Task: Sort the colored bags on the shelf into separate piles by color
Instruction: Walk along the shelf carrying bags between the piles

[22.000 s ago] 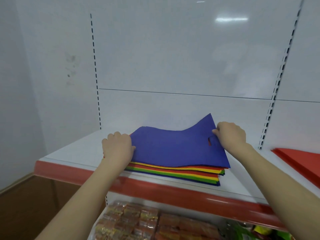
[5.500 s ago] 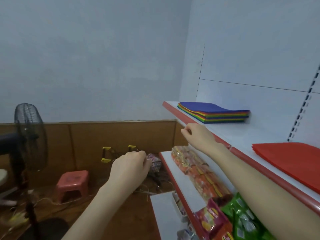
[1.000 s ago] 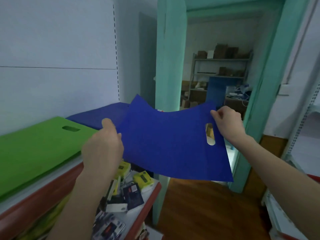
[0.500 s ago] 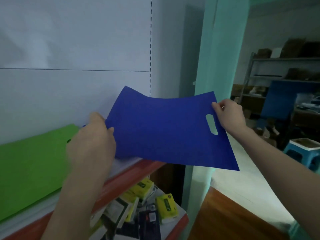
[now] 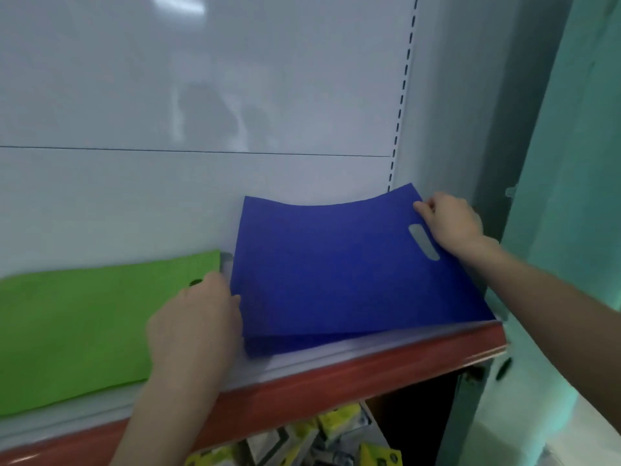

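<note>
A flat blue bag [image 5: 336, 267] with a cut-out handle is held at both ends just above the shelf. My left hand [image 5: 198, 317] pinches its near left edge. My right hand [image 5: 450, 220] grips its far right edge beside the handle slot. Under it lies a blue pile [image 5: 302, 344], its front edge showing. A green pile [image 5: 84, 324] lies flat to the left, partly covered by my left hand. The white shelf [image 5: 386, 344] has a red front lip.
The white back panel [image 5: 201, 95] rises right behind the piles. A teal door frame [image 5: 571, 163] stands at the shelf's right end. Yellow packets [image 5: 336, 422] sit on the lower shelf under the red lip.
Both hands have carried the blue bag from mid-air in front of the shelf down onto the blue pile at the shelf's right end, beside the green pile.
</note>
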A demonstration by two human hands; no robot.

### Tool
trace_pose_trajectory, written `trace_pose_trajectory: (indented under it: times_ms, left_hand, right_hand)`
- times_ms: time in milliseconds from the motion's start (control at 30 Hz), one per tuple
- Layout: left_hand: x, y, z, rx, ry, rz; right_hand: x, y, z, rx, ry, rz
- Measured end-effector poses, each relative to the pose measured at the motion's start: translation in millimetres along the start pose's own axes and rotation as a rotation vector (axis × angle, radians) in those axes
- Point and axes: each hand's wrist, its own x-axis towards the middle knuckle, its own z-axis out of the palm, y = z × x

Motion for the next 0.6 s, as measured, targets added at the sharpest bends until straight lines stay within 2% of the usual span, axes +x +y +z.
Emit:
trace_pose_trajectory:
  times_ms: [300,467,600]
  left_hand:
    - [-10.0,27.5,6.9,0.229,-0.109,-0.147]
    - [-14.3,36.7,4.9,0.308,-0.132,-0.168]
    - [-14.0,39.5,7.6,0.337,-0.134,-0.185]
  right_hand:
    - [20.5,3.5,58.6,-0.128,-0.234,-0.285]
    - [25.6,13.3,81.7,-0.091,-0.372,-0.284]
    - [30.9,20.6,93.5,-0.071,-0.464,-0.208]
